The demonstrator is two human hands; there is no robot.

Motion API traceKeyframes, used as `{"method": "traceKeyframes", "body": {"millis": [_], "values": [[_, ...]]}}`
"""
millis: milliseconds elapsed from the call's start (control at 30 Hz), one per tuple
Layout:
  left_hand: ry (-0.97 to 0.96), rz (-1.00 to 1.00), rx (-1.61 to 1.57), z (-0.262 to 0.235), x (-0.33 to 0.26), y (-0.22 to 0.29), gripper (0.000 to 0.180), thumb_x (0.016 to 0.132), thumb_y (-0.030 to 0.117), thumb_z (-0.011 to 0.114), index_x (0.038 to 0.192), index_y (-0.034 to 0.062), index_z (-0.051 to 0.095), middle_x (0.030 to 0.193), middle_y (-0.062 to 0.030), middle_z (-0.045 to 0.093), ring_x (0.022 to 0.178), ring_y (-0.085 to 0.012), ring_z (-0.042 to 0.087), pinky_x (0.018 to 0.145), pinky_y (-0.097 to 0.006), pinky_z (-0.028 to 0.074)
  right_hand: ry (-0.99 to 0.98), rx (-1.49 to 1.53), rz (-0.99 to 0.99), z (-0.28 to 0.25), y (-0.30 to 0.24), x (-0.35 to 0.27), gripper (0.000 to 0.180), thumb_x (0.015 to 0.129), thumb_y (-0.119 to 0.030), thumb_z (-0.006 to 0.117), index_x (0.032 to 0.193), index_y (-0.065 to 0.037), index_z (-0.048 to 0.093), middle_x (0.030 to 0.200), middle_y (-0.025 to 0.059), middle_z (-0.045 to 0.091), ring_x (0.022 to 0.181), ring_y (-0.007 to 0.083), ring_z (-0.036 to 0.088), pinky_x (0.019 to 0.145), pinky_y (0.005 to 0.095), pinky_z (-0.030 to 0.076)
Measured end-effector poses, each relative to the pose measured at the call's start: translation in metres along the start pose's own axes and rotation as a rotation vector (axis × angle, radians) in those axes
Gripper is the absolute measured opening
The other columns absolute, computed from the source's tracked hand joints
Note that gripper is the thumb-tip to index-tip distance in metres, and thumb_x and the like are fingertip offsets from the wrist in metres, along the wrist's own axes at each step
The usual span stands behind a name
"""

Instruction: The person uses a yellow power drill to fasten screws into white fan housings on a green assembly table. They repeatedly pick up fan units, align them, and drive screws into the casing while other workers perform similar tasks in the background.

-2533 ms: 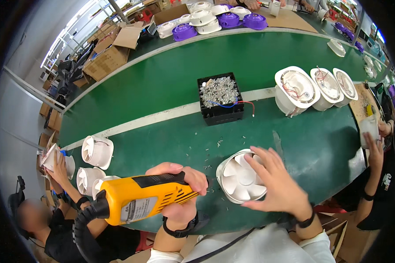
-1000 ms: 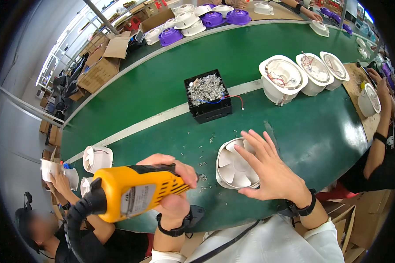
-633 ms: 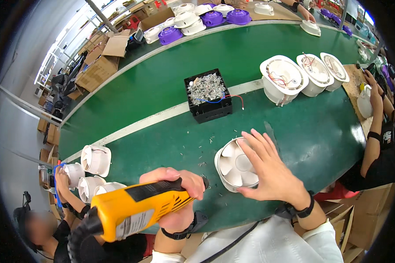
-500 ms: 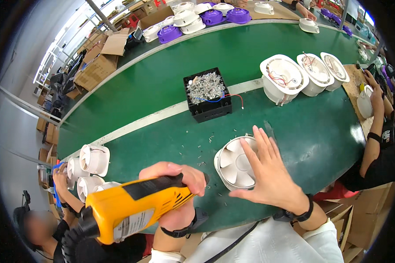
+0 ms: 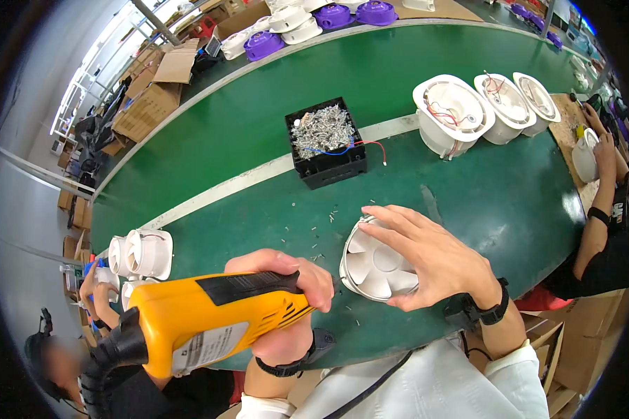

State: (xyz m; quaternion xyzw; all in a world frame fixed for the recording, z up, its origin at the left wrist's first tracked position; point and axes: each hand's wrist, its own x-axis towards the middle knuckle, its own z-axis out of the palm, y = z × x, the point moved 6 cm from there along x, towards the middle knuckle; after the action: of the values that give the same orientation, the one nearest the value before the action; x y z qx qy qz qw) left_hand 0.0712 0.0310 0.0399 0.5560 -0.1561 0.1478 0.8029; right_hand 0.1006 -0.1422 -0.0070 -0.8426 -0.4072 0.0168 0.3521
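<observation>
My left hand (image 5: 286, 300) is closed around a yellow and black electric screwdriver (image 5: 210, 318), its black cable end toward the lower left; the tool's tip is hidden behind my hand. On the green table, a round white fan housing (image 5: 374, 269) has its blades facing up. My right hand (image 5: 433, 262) curves over the housing's right side, fingers on the far rim and thumb at the near rim, gripping it. Several loose screws (image 5: 314, 227) lie between the housing and my left hand.
A black bin (image 5: 328, 171) full of screws stands beyond, a wire draped over its edge. White housings with wires (image 5: 451, 115) line the right, more white housings (image 5: 150, 253) the left. Co-workers sit at both sides. A white strip (image 5: 223, 192) crosses the table.
My right hand has come down from above the fan housing and closed on its rim, and the housing now looks slightly tilted. My left hand still holds the screwdriver in much the same place.
</observation>
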Motion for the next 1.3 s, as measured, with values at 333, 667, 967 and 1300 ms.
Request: {"method": "traceKeyframes", "body": {"millis": [333,667,967,1300], "values": [[0.011,-0.024,0.005,0.001,0.0,-0.007,0.079,0.071,0.07,0.06,0.104,0.0021,0.038,0.064,-0.0078,0.053,0.052,-0.0167,0.052,0.05,-0.031,0.045,0.02,-0.007,-0.004,0.0,0.001,-0.001,0.086,0.056,-0.027,0.075,0.131,-0.002,0.041,0.137,0.0217,0.036,0.122,0.0399,0.039,0.102,0.0447,0.035],[-0.05,-0.09,0.216,0.015,0.001,-0.011,0.074,0.072,0.069,0.061,0.102,0.0057,0.039,0.06,-0.0033,0.047,0.045,-0.0151,0.049,0.041,-0.028,0.042,0.001,-0.005,-0.037,-0.002,-0.002,0.001,0.086,0.058,-0.029,0.074,0.132,-0.002,0.039,0.138,0.0216,0.035,0.124,0.0398,0.038,0.103,0.0483,0.033],[0.093,0.103,0.075,-0.017,0.004,0.012,0.073,0.077,0.062,0.062,0.11,0.0013,0.037,0.061,-0.0089,0.053,0.048,-0.0176,0.052,0.047,-0.03,0.045,0.21,-0.209,0.378,0.016,-0.02,-0.028,0.102,0.062,-0.039,0.078,0.141,-0.001,0.026,0.139,0.0288,0.028,0.13,0.0437,0.03,0.108,0.0542,0.025],[0.081,0.116,0.039,-0.018,0.001,0.016,0.073,0.077,0.062,0.062,0.11,0.0023,0.036,0.063,-0.0105,0.053,0.05,-0.0206,0.052,0.049,-0.033,0.046,0.142,-0.154,0.247,-0.002,-0.018,-0.021,0.1,0.063,-0.036,0.08,0.138,0.002,0.028,0.137,0.0303,0.028,0.124,0.0454,0.033,0.103,0.0512,0.031]]}}
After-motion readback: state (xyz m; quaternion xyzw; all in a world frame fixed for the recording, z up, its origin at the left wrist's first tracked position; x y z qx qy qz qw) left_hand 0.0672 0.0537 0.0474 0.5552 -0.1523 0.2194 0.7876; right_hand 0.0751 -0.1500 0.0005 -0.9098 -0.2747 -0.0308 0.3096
